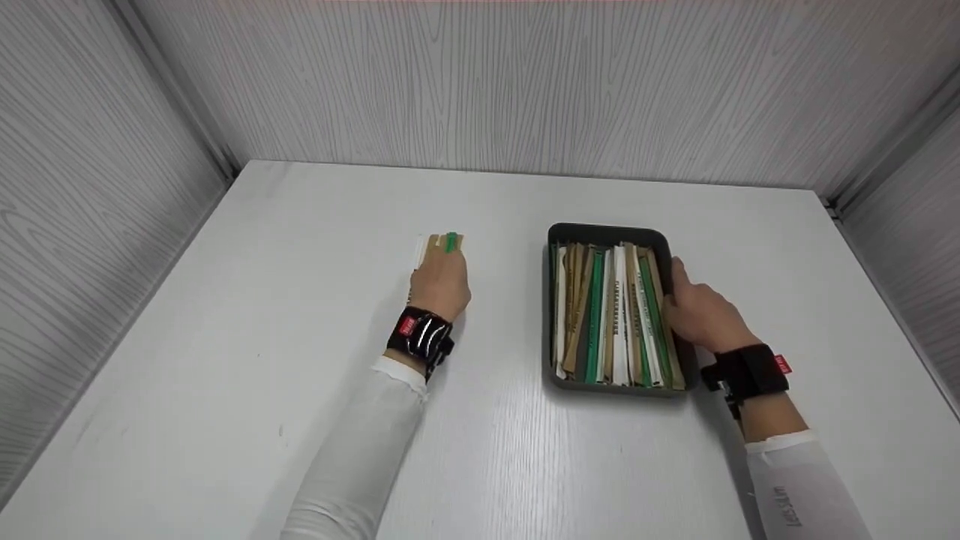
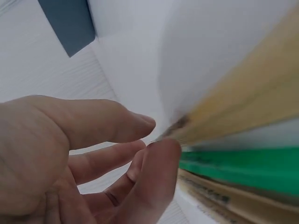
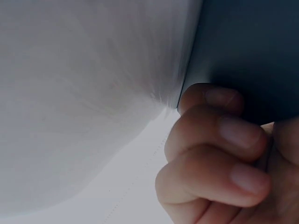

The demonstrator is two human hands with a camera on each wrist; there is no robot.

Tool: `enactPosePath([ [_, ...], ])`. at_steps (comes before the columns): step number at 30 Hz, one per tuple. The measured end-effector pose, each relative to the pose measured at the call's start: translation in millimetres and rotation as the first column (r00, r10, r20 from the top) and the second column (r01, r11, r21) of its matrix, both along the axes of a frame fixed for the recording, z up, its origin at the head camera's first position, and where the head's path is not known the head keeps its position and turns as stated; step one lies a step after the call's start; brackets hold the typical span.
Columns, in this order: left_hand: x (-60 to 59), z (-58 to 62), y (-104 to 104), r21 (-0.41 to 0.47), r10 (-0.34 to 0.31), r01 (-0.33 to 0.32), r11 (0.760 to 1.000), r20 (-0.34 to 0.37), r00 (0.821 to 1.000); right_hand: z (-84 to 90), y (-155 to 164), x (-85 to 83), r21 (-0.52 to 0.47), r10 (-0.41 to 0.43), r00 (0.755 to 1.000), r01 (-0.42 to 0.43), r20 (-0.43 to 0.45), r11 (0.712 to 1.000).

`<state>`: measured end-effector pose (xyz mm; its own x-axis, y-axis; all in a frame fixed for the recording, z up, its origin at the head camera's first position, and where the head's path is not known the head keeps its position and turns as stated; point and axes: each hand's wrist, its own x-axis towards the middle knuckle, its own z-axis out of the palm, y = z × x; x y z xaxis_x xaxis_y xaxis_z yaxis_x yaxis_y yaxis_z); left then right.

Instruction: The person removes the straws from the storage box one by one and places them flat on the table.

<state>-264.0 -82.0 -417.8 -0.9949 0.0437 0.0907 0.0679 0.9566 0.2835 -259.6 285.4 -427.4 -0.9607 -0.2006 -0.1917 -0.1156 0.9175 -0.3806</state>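
Both hands are at work on a white table [image 1: 247,360] in the head view: the left hand [image 1: 439,283] lies at about ten o'clock from the table's middle, fingers over a small stack of packets [image 1: 442,244] whose far ends poke out beyond the fingertips, showing one tan, one green and a sliver of white. At about three o'clock from that stack stands one dark tray [image 1: 607,231], and the right hand [image 1: 701,311] clasps its right wall, thumb over the rim and fingers down the outside. Inside the tray stand long packets [image 1: 615,315] on edge, roughly a dozen, in tan, white and green; an exact count is hard because they overlap. Each wrist carries one black strap with a red tag. From the left wrist, the thumb and fingers [image 2: 154,182] are seen pinching the near end of the stack, which the head view hides under the hand; here a white, a tan and a green layer show, with another tan printed one beneath, all blurred. From the right wrist, three curled fingertips [image 3: 219,140] press against the tray's dark wall [image 3: 243,51], with white table at nine o'clock; the packets are out of sight here.
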Motion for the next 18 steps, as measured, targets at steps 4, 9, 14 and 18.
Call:
enactPosePath([
  [4, 0.5, 17.1, 8.9, 0.027, -0.026, 0.026, 0.999, 0.011, 1.000, -0.5, 0.0, -0.3, -0.001, -0.003, 1.000, 0.003, 0.004, 1.000],
  [9, 2.3, 40.8, 32.2, 0.062, -0.099, 0.098, 0.993, 0.006, 0.995, -1.6, 0.3, -0.2, 0.004, -0.006, 1.000, 0.006, -0.001, 1.000],
  [14, 4.3, 58.0, 65.7, 0.036, -0.195, 0.194, 0.980, 0.027, 0.980, -2.1, 0.3, 0.4, 0.009, -0.011, 1.000, 0.011, -0.010, 1.000],
  [18, 5.3, 64.2, 95.1, -0.012, -0.260, 0.261, 0.965, 0.044, 0.965, -2.0, 0.3, 0.5, 0.014, 0.015, 0.999, -0.015, -0.046, 1.000],
])
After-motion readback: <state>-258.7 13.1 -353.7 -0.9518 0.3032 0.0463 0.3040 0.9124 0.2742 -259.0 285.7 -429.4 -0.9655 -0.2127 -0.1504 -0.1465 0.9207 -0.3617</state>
